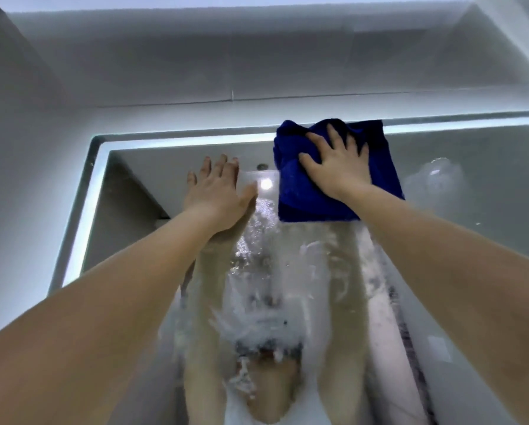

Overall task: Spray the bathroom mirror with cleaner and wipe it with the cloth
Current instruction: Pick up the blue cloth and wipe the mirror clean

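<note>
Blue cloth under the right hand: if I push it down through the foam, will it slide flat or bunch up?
Probably floppy: the blue cloth wrinkles under the right hand, so it may bunch. It should glide easily, since the mirror below is wet with foam. It likely soaks that up and grows heavier.

Foam smears (257, 320) blur the reflection in the mirror (487, 210), cut off right and below; the right hand (340, 170) hides part of the blue cloth (306, 197)
</note>
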A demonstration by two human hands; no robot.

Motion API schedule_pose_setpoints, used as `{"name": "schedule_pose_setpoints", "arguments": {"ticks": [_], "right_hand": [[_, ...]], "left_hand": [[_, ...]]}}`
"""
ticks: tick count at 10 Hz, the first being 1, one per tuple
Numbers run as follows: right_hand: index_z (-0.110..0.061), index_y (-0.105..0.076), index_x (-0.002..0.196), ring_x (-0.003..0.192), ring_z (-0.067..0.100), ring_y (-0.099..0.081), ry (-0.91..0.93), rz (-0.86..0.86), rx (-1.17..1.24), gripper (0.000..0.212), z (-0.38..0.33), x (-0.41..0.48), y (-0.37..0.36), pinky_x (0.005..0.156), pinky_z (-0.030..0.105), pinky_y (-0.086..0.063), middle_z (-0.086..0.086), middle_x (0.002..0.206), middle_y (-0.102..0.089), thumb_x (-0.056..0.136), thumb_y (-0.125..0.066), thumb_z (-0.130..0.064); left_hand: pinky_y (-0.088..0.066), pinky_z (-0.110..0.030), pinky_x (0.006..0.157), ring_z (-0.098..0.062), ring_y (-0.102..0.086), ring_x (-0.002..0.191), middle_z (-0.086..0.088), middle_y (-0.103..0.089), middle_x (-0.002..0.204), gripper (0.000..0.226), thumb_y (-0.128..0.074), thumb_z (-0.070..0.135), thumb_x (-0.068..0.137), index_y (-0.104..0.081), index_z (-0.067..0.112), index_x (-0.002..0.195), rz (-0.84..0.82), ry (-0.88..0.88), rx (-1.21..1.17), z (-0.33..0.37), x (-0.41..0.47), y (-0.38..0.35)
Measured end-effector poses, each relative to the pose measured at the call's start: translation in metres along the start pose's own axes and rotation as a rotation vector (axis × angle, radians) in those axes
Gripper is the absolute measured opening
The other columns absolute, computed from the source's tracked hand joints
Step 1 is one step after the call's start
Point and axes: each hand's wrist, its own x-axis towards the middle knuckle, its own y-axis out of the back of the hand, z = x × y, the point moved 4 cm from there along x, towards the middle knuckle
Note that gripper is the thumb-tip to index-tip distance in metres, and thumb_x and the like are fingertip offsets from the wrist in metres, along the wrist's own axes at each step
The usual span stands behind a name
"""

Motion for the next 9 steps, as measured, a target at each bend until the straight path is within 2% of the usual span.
{"name": "schedule_pose_setpoints", "arguments": {"ticks": [1,2,3,6,8,9], "right_hand": [[-0.042,-0.017,0.146,0.145,0.032,-0.006,0.062,-0.021,-0.015,0.058,0.000,-0.002,0.000,0.116,0.053,0.001,-0.002,0.160,-0.004,0.091,-0.022,-0.062],[-0.045,-0.018,0.145,0.145,0.031,-0.008,0.149,-0.021,-0.022,0.057,0.027,0.004,0.005,0.117,0.053,0.000,-0.005,0.160,-0.005,0.091,-0.023,-0.062],[-0.044,-0.018,0.145,0.144,0.031,-0.009,0.137,0.021,-0.030,0.057,0.073,0.017,0.020,0.117,0.052,0.000,-0.005,0.160,-0.006,0.091,-0.023,-0.062],[-0.041,-0.018,0.146,0.145,0.031,-0.007,0.069,0.001,-0.053,0.056,0.214,0.019,0.046,0.116,0.053,0.000,-0.004,0.160,-0.006,0.093,-0.022,-0.059],[-0.041,-0.019,0.146,0.145,0.030,-0.009,0.047,0.022,-0.056,0.055,0.271,0.023,0.056,0.116,0.053,-0.001,-0.004,0.160,-0.007,0.093,-0.021,-0.058],[-0.041,-0.018,0.146,0.145,0.031,-0.009,0.052,0.024,-0.057,0.055,0.281,0.025,0.057,0.116,0.053,-0.001,-0.003,0.160,-0.007,0.093,-0.021,-0.058]], "left_hand": [[-0.003,-0.048,0.117,-0.021,-0.007,0.146,-0.001,-0.016,0.157,0.060,-0.025,0.053,0.094,-0.028,0.019,0.143,0.131,0.025,0.056,0.008,-0.004,0.010],[0.002,-0.045,0.118,-0.015,-0.001,0.146,0.003,-0.011,0.158,0.055,-0.026,0.044,0.094,-0.028,0.020,0.144,0.244,-0.005,0.058,0.031,-0.007,0.020],[0.005,-0.042,0.118,-0.012,0.006,0.145,0.006,-0.001,0.158,0.057,-0.022,0.044,0.095,-0.018,0.022,0.148,0.242,0.007,0.036,0.066,0.002,0.016],[0.011,-0.038,0.117,-0.010,0.012,0.144,0.007,0.004,0.158,0.062,-0.018,0.052,0.096,-0.004,0.024,0.150,0.106,-0.094,0.018,0.211,0.019,-0.024],[0.009,-0.037,0.117,-0.011,0.011,0.145,0.006,0.007,0.158,0.066,-0.016,0.055,0.095,0.002,0.023,0.150,0.008,-0.170,0.014,0.290,0.027,-0.050],[0.006,-0.037,0.118,-0.010,0.011,0.144,0.007,0.008,0.158,0.069,-0.016,0.058,0.094,0.004,0.023,0.150,0.007,-0.155,0.022,0.294,0.027,-0.064]]}}
